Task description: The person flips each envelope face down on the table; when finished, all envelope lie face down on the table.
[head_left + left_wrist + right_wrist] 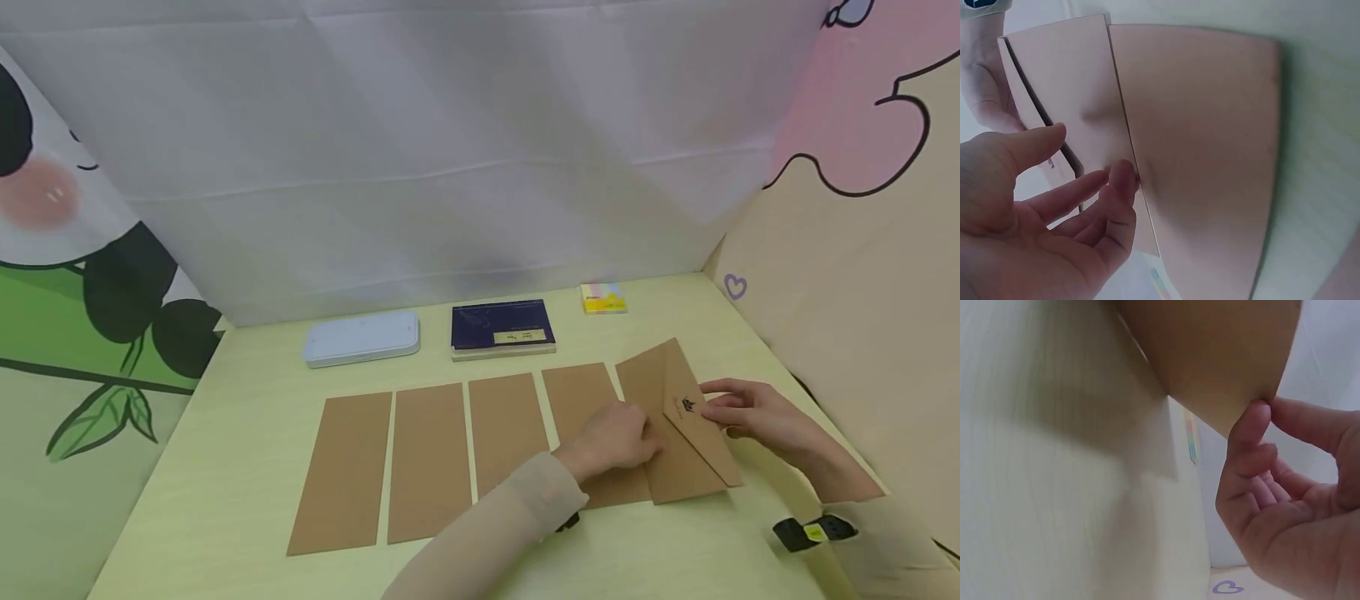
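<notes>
A brown paper envelope [693,425] with a pointed flap and a small dark crown print lies at the right end of a row, its right side lifted off the table. My right hand [761,417] pinches that raised edge between thumb and fingertips, as the right wrist view shows on the envelope [1222,356]. My left hand [615,437] rests its fingertips on the left part of the same envelope; in the left wrist view the left hand [1054,219] has its thumb apart from the fingers. Beside it, a flat brown envelope [577,396] is partly hidden by the left hand.
More flat brown envelopes, [341,475] at the far left among them, lie side by side. Behind them are a pale flat case [363,337], a dark blue book [498,321] and a pack of coloured sticky notes [603,298]. Cloth walls [450,150] stand behind the table.
</notes>
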A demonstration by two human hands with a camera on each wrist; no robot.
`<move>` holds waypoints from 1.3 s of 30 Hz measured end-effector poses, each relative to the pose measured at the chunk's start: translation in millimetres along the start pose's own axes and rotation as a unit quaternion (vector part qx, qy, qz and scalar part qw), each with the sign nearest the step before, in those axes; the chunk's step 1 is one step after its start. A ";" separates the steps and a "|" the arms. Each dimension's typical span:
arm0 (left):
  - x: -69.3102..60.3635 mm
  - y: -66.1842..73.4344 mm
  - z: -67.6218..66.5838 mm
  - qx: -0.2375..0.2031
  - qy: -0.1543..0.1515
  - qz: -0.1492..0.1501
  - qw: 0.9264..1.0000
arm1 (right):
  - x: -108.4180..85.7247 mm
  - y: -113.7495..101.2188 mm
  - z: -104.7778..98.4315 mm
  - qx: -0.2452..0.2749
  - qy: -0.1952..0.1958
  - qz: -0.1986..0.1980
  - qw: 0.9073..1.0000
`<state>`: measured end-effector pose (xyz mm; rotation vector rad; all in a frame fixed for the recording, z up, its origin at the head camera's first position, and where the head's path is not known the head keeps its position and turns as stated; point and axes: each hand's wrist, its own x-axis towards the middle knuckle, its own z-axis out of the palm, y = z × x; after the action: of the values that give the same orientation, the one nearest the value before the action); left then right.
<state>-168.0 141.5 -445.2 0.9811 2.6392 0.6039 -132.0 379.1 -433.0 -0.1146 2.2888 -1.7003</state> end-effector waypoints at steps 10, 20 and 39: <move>1.4 3.4 -1.9 -0.099 0.023 -0.014 0.995 | 7.7 6.3 10.2 0.164 -0.105 -0.032 0.980; -0.4 8.2 -3.9 -0.150 0.012 -0.056 0.987 | 18.8 17.8 25.9 0.131 -0.162 0.001 0.978; -3.0 18.9 -11.2 -0.168 0.062 -0.032 0.983 | 15.6 15.8 33.0 0.064 -0.132 0.009 0.989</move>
<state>-159.4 149.3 -426.2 0.7759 2.5418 1.0818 -136.1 349.6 -459.5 -0.2742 1.9802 -1.7058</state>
